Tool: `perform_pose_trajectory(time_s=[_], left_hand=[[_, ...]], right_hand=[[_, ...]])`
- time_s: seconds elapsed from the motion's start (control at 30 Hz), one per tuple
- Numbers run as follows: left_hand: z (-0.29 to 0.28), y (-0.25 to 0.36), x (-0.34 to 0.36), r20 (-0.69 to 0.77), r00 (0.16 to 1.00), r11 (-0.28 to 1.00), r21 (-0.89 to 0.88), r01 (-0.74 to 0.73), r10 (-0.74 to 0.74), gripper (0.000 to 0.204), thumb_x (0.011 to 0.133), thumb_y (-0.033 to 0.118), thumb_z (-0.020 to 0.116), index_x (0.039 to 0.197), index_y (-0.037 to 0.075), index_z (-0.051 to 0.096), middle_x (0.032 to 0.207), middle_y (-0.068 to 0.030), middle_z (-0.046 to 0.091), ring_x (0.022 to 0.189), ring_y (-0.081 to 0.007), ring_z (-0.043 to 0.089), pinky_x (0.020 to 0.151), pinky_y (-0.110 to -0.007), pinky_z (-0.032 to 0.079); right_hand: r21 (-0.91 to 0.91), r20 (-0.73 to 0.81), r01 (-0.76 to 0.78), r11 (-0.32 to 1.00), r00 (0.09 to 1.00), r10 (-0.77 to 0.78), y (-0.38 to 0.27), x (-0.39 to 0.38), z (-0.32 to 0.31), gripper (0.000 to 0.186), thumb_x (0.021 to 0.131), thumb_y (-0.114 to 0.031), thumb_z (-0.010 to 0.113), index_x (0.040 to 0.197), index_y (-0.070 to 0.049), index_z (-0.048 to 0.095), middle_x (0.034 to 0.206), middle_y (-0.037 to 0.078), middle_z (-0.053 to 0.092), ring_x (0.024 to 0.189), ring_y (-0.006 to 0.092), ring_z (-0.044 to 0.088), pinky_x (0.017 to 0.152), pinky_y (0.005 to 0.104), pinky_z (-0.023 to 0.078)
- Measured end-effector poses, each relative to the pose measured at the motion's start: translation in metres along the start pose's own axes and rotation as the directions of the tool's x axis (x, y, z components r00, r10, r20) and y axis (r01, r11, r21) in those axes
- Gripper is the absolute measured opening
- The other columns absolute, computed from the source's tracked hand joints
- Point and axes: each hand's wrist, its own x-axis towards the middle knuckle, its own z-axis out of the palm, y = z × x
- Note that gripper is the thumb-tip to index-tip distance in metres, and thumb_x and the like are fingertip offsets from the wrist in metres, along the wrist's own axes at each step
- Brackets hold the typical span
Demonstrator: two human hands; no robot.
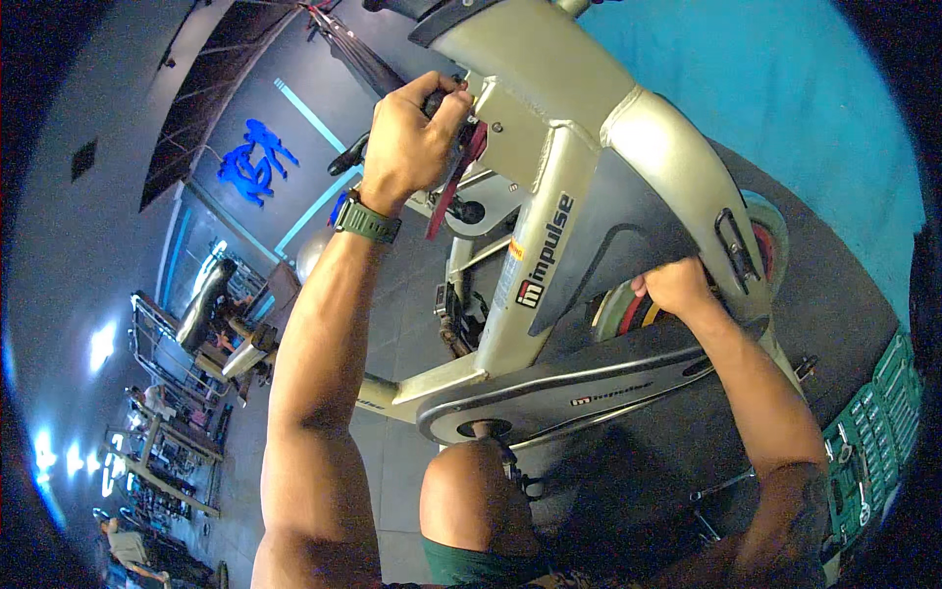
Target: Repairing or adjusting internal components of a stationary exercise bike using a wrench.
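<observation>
A pale metallic exercise bike leans across the view in front of me. At its upper part my left hand, wearing a green-strapped watch, curls around a black knob, partly hidden by my fingers, beside a red strip. My right hand reaches under the grey plastic guard, fingers curled against or close to the coloured flywheel; what they grip, if anything, is hidden. My bent knee is by the crank below the long chain cover.
A green tool case with sockets and spanners lies at right, beside loose spanners on dark flooring. Blue flooring borders it. Gym machines stand at left, where a person appears at the lower edge.
</observation>
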Motion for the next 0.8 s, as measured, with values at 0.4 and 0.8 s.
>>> perform_pose_trajectory(time_s=[0.4,0.8], left_hand=[[0.005,-0.006,-0.002,0.043,0.999,0.979,-0.202,-0.009,0.019,0.025,0.093,0.026,0.063,0.094,0.001,0.065,0.069,-0.0028,0.063,0.063,-0.0084,0.056,0.059,-0.027,0.046],[0.007,0.009,0.0,0.118,0.991,0.971,-0.221,0.095,-0.07,0.018,0.096,0.019,0.055,0.094,0.001,0.06,0.072,-0.0025,0.063,0.064,-0.0116,0.058,0.059,-0.027,0.046]], right_hand=[[-0.23,-0.034,0.128,0.965,0.99,-0.14,0.042,-0.003,0.006,0.014,0.076,-0.029,0.066,0.078,-0.024,0.079,0.068,0.006,0.07,0.06,0.0236,0.069,0.063,0.0399,0.056],[-0.554,0.067,0.262,0.791,0.96,-0.271,0.033,0.001,-0.003,0.017,0.076,-0.026,0.064,0.078,-0.02,0.079,0.069,0.006,0.071,0.059,0.0228,0.069,0.06,0.0376,0.056]])
